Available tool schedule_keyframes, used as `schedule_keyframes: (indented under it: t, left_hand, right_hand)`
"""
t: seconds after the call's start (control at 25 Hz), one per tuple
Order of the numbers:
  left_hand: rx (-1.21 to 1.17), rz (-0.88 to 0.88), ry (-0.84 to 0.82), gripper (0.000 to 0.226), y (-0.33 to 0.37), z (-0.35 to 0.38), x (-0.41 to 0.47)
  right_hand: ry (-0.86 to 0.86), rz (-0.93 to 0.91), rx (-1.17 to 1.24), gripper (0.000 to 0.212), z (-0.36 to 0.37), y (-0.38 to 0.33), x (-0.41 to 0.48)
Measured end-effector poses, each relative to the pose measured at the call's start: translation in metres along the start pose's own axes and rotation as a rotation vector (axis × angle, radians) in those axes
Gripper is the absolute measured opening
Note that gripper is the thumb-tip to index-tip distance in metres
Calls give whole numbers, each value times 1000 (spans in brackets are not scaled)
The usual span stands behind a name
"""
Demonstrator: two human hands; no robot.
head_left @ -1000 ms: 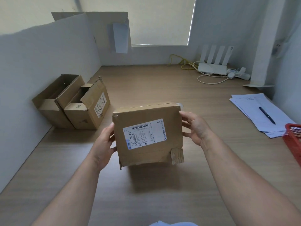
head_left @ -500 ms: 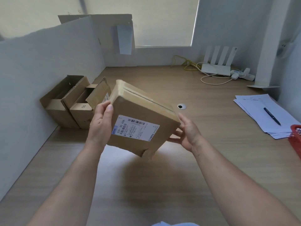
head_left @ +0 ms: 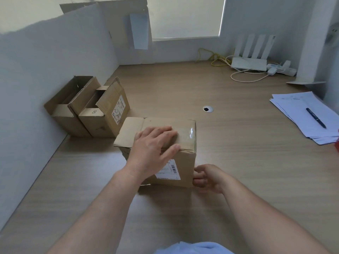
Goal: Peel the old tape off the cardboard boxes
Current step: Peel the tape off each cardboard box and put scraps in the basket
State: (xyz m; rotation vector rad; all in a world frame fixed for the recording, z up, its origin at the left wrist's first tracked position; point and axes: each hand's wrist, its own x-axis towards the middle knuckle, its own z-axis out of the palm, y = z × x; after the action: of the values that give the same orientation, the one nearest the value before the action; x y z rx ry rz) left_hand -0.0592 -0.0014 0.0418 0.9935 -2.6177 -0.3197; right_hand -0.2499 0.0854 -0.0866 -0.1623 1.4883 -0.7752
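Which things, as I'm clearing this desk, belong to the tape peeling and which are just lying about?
Job: taped box, clear tape on its top, left hand pressing its top, right hand at its lower corner, two open boxes beside the partition.
Lying about: papers, pen, router, cables.

Wooden desk (head_left: pixel 238 143): boxes (head_left: pixel 102 118), papers (head_left: pixel 297 110), router (head_left: pixel 248 64).

box label (head_left: pixel 170 172) half hidden, red item (head_left: pixel 337 143) cropped

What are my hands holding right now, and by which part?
The cardboard box: the left hand rests on its top, fingers straight. The right hand, fingers curled, touches its lower right corner; whether it grips cannot be told.
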Motion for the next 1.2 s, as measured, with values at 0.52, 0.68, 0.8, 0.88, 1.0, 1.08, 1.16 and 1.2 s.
schedule_keyframes:
  t: [0.52,0.68,0.8,0.88,1.0,1.08,1.16,1.2]
  left_hand:
    - [90,13,-81,72,12,3,27]
    - [93,2,-259,109,8,-1,34]
    - [133,44,-327,121,8,0,41]
    - [127,69,-351,123,9,1,46]
    - [129,87,-374,122,8,-1,50]
    - [125,88,-401,120,3,-4,50]
    - [112,95,-437,115,-1,-9,50]
    - [104,101,-455,114,-4,-12,50]
  right_hand:
    - [94,-769,84,22,7,-104,-50]
    - [-4,-770,77,27,10,-113,-57]
    - [-44,-760,86,28,8,-114,-58]
    - [-62,-757,105,29,6,-115,-59]
    - [-80,-765,109,23,0,-116,-59]
    - [-90,-777,99,21,-2,-116,-58]
    - [-86,-800,57,20,-2,-117,-58]
    - [-71,-814,32,20,0,-118,-58]
